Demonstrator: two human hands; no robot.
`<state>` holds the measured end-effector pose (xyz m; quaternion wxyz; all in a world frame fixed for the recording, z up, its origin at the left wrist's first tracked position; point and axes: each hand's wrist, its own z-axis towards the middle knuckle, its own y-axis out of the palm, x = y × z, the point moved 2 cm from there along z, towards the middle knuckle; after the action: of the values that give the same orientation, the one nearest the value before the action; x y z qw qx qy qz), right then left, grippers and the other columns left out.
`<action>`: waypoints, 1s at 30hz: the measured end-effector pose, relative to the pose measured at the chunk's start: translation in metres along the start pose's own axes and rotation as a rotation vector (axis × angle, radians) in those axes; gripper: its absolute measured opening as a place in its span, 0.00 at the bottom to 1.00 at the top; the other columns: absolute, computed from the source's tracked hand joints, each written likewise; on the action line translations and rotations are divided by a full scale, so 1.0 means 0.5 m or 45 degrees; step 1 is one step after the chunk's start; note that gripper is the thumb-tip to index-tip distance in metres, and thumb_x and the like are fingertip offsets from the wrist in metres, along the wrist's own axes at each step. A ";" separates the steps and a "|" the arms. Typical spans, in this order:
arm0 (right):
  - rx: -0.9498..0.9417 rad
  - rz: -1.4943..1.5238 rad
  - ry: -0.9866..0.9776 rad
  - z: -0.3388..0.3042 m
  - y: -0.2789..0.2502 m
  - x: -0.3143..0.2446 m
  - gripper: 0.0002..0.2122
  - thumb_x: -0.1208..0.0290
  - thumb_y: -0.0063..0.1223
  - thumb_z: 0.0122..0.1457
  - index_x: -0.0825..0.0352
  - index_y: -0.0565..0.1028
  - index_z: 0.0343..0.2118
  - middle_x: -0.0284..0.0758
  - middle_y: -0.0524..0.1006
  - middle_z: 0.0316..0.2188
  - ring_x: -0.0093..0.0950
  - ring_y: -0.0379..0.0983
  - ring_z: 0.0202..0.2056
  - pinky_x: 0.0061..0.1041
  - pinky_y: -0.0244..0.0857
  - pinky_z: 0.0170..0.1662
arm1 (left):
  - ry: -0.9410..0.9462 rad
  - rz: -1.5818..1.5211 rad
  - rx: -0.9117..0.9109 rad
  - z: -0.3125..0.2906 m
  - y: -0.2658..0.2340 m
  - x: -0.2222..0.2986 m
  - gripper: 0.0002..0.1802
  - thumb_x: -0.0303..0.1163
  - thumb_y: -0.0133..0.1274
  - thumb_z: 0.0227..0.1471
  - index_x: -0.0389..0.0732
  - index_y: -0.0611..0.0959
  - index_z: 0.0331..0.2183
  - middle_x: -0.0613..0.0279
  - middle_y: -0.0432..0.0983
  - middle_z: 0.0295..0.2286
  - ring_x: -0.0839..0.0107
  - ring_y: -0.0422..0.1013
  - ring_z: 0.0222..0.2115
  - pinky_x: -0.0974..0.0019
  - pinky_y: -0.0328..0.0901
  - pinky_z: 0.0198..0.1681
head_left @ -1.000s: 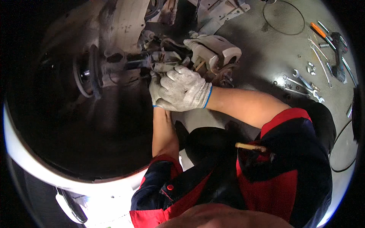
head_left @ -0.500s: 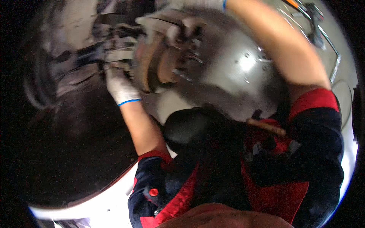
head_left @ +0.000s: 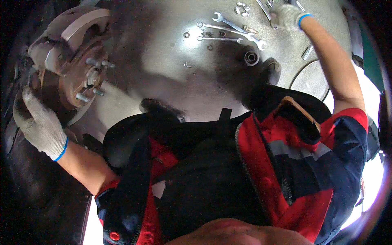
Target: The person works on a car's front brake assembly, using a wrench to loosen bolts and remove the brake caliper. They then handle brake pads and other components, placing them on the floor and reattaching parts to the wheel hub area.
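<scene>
Rusty brake disc (head_left: 75,71), seemingly hub-mounted

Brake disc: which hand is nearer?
Left. The left hand rests against the rusty brake disc at its lower left edge; the right hand is far off, among the wrenches on the floor.

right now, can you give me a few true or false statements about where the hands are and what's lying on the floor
1. The left hand rests on the edge of the brake disc. True.
2. The right hand is on the brake disc too. False: it reaches out to the tools on the floor, far from the disc.
3. Both hands wear light knit gloves with blue cuffs. True.
4. A wheel is mounted on the hub. False: the wheel studs stand bare.
5. Wrenches lie on the floor. True.
</scene>
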<state>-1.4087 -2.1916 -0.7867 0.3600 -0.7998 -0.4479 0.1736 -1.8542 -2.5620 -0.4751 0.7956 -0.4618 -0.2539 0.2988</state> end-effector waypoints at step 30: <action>-0.450 0.476 -1.183 0.074 0.030 -0.306 0.11 0.64 0.58 0.55 0.68 0.74 0.27 0.40 0.75 0.24 0.35 0.74 0.29 0.36 0.68 0.36 | 0.876 0.489 0.474 -0.036 -0.028 0.032 0.20 0.37 0.58 0.61 0.28 0.76 0.42 0.48 0.79 0.36 0.64 0.78 0.31 0.65 0.75 0.30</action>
<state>-1.5046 -2.3100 -0.8295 -0.0539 -0.7533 -0.4323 0.4928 -1.8275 -2.5665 -0.4684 0.8336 -0.4220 0.1748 0.3106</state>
